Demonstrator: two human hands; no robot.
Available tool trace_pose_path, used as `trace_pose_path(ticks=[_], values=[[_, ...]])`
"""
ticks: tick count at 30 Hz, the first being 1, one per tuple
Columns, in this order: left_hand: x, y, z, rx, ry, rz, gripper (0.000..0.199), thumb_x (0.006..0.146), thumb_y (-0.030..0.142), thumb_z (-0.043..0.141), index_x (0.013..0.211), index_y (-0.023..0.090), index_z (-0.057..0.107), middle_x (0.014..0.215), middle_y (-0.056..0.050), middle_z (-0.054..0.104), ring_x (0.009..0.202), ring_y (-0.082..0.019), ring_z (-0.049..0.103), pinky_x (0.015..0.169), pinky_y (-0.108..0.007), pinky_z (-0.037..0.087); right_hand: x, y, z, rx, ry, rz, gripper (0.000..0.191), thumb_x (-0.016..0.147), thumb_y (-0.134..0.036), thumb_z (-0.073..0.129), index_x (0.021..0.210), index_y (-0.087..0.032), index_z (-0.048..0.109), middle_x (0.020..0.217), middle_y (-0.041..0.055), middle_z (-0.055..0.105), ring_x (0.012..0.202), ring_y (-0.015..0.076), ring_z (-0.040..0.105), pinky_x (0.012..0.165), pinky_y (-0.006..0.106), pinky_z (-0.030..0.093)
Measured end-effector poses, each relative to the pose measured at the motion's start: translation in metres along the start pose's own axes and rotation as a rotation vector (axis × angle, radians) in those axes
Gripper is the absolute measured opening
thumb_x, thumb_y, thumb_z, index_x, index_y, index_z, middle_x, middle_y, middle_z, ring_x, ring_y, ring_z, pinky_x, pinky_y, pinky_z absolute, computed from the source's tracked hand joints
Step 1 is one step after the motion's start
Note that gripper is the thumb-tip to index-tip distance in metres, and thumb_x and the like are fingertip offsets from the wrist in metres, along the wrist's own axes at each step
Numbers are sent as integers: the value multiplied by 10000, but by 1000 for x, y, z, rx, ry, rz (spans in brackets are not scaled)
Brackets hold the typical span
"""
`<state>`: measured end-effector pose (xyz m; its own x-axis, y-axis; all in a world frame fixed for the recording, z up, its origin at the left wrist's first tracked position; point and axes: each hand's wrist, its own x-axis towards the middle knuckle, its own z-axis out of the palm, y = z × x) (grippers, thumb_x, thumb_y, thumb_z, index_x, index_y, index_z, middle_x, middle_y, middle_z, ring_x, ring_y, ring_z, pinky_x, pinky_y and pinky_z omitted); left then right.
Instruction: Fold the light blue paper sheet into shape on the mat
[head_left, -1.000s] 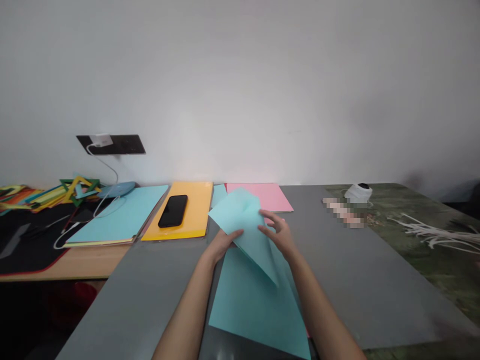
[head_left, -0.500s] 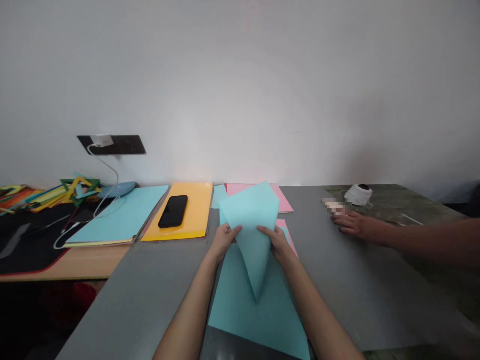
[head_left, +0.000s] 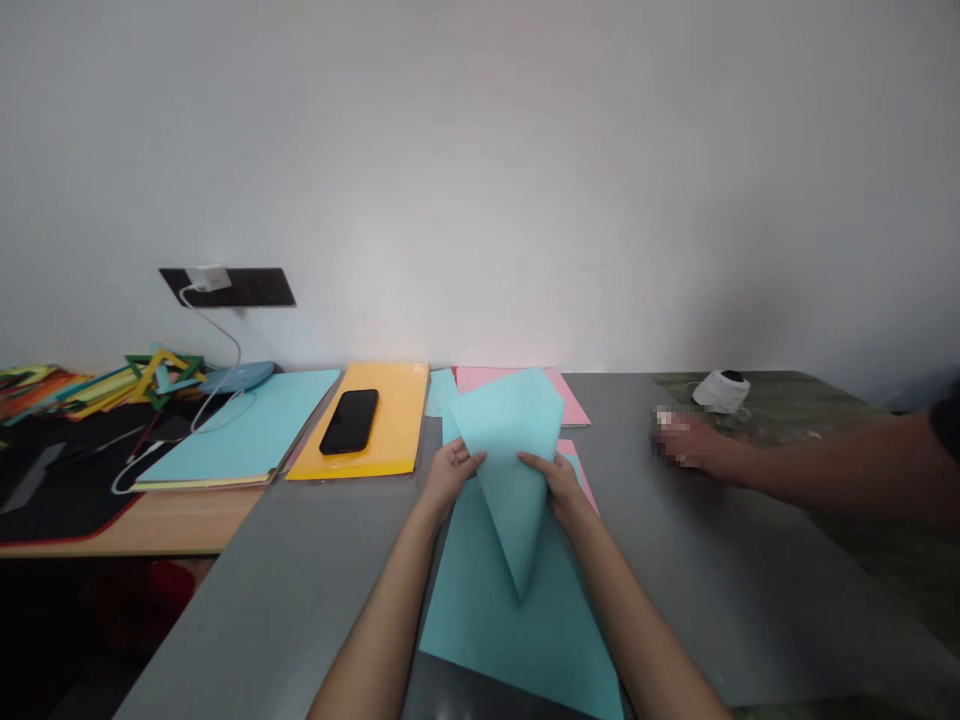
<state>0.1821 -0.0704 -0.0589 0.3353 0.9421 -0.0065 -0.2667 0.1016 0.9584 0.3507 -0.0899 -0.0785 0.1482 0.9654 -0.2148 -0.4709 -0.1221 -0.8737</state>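
A plain, matte grey-white wall (head_left: 480, 180) fills the upper half, softly lit, brightest near its middle and dimming toward the corners. On its left part sits a long black rectangular socket plate (head_left: 261, 287) with a white plastic plug (head_left: 210, 278) in it. A broad, smooth grey surface (head_left: 315, 600) reaches back toward the wall, bordered on the right by a mottled dark-green tabletop (head_left: 795, 385). At left, a light-brown wooden desk (head_left: 187, 525) adjoins, shadowy underneath.
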Motion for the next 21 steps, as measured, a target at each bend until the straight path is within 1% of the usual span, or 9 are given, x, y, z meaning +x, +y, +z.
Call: trace_pose_path(ticks=[5,13,17,21], values=[[-2,4,1,-41,-16,0,514,622,309,662,1077,122,515,997,-136,629,883,-228,595,762,-332,450,1,-1,-2,-20,-36,-8,335,517,-238,724,819,-158,605,796,69,682,702,241,629,661,342,513],[-4,7,3,-71,-43,20,519,620,282,669,1083,110,510,991,-142,630,876,-231,599,807,-360,433,2,-2,-4,-33,-36,4,376,508,-247,732,847,-145,605,847,86,675,744,251,626,682,350,509],[-5,9,5,-67,-26,20,523,620,302,667,1083,114,513,987,-136,633,878,-232,597,797,-358,439,0,-3,-3,-41,-31,-3,377,507,-256,730,845,-147,605,839,83,677,743,253,627,681,352,508],[-6,9,5,-38,-11,-29,490,645,361,636,1062,124,539,974,-121,640,858,-219,603,773,-329,449,0,-2,-2,-40,3,-29,391,498,-252,733,852,-149,602,842,82,677,744,249,626,671,350,509]])
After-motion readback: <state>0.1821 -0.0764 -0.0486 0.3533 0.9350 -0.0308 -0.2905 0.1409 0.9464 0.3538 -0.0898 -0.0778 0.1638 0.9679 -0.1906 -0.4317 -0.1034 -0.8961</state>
